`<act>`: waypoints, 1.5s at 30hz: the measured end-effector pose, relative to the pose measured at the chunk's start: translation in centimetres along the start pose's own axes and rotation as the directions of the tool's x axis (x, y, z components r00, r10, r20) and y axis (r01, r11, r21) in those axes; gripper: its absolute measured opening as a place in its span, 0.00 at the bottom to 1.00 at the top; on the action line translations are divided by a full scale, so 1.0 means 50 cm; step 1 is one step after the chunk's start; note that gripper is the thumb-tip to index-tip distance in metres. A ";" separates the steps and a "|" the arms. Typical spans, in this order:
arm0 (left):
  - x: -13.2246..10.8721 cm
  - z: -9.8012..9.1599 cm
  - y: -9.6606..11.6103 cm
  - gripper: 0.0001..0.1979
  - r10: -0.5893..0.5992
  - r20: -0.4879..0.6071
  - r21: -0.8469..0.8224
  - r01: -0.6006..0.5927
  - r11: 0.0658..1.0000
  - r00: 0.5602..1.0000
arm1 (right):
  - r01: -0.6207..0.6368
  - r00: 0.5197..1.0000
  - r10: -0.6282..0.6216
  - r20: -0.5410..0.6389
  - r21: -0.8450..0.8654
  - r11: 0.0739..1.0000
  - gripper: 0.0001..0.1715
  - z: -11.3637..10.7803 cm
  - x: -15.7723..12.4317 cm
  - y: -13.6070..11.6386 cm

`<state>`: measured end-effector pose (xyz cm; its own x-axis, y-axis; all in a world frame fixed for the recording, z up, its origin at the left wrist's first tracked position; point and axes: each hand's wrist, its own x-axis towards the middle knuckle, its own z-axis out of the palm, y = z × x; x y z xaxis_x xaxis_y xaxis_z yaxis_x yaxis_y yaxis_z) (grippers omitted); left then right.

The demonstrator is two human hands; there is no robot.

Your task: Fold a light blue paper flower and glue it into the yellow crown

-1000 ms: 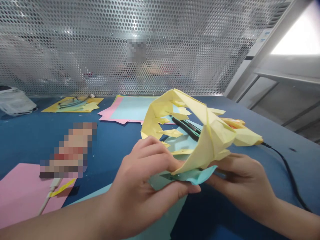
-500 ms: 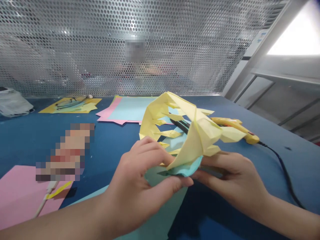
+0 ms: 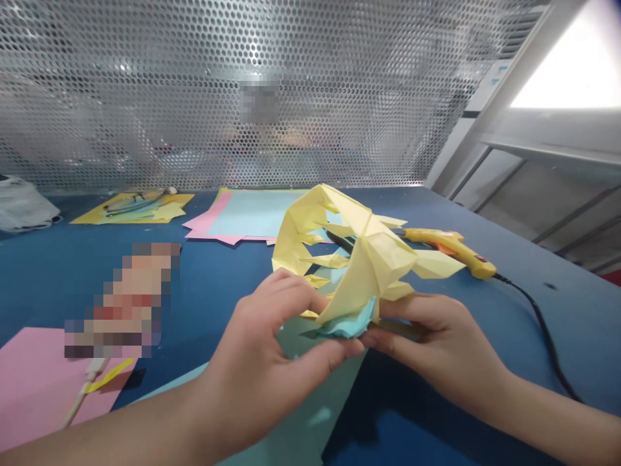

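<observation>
A ring of folded yellow paper (image 3: 373,246) with pointed spikes, like a crown, is held up over the table, tilted on its side. A crinkled light-blue paper piece (image 3: 352,321) lies against its lower edge. My left hand (image 3: 272,349) is closed on the ring's near edge, its thumb under the blue piece. My right hand (image 3: 436,330) pinches the lower right of the ring and the blue piece; some of its fingers are hidden behind the paper. A dark, slim object (image 3: 339,241) shows through the ring's opening.
A yellow glue gun (image 3: 453,248) with a black cord lies to the right. Pink and light-blue sheets (image 3: 262,213) are stacked at the back. At left are a blurred-out object (image 3: 129,294) with a cable, pink paper (image 3: 29,382) and yellow paper (image 3: 87,210). A perforated metal panel (image 3: 339,97) stands behind.
My hands and the yellow paper ring have moved slightly left. The blue piece now sits a little differently against the ring's edge. Both hands keep hold of the paper.
</observation>
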<state>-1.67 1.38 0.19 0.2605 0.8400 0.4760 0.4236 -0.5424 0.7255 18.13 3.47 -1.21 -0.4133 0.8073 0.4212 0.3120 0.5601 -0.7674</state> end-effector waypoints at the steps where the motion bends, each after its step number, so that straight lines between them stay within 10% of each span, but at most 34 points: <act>1: 0.001 0.000 0.001 0.04 -0.012 0.006 -0.001 0.012 1.000 1.000 | 0.002 1.000 -0.002 0.003 -0.008 1.000 0.09 0.000 0.000 0.000; 8: 0.001 0.003 0.006 0.02 -0.117 -0.021 -0.052 0.115 0.992 0.993 | 0.027 1.000 -0.026 0.009 -0.123 0.992 0.01 -0.008 0.003 0.012; 12: 0.019 -0.009 0.003 0.09 -0.256 -0.158 -0.167 0.230 0.959 0.954 | -0.023 0.999 0.012 -0.046 -0.246 0.969 0.14 -0.025 0.014 0.024; 28: 0.082 -0.049 -0.014 0.13 -0.650 -0.148 -0.784 0.312 0.537 0.746 | -0.220 0.973 0.216 -0.081 -0.604 0.766 0.17 -0.075 0.064 0.124; 34: 0.087 -0.041 -0.039 0.17 -0.808 -0.092 -0.845 0.384 0.372 0.582 | -0.425 0.900 0.337 -0.278 -0.738 0.524 0.19 -0.203 0.062 0.172; 40: 0.091 -0.041 -0.044 0.17 -0.845 -0.085 -0.877 0.364 0.315 0.527 | -0.551 0.797 0.501 -0.337 -0.747 0.373 0.16 -0.345 0.055 0.282; 45: 0.092 -0.038 -0.038 0.16 -0.849 -0.045 -0.890 0.365 0.273 0.526 | -0.532 0.812 0.470 -0.346 -0.770 0.352 0.14 -0.353 0.076 0.322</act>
<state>-2.94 6.24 1.95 -0.2620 0.9018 -0.3437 -0.5619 0.1469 0.8140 36.70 18.86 -3.41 0.1071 0.9830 0.1489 0.9885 -0.0892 -0.1221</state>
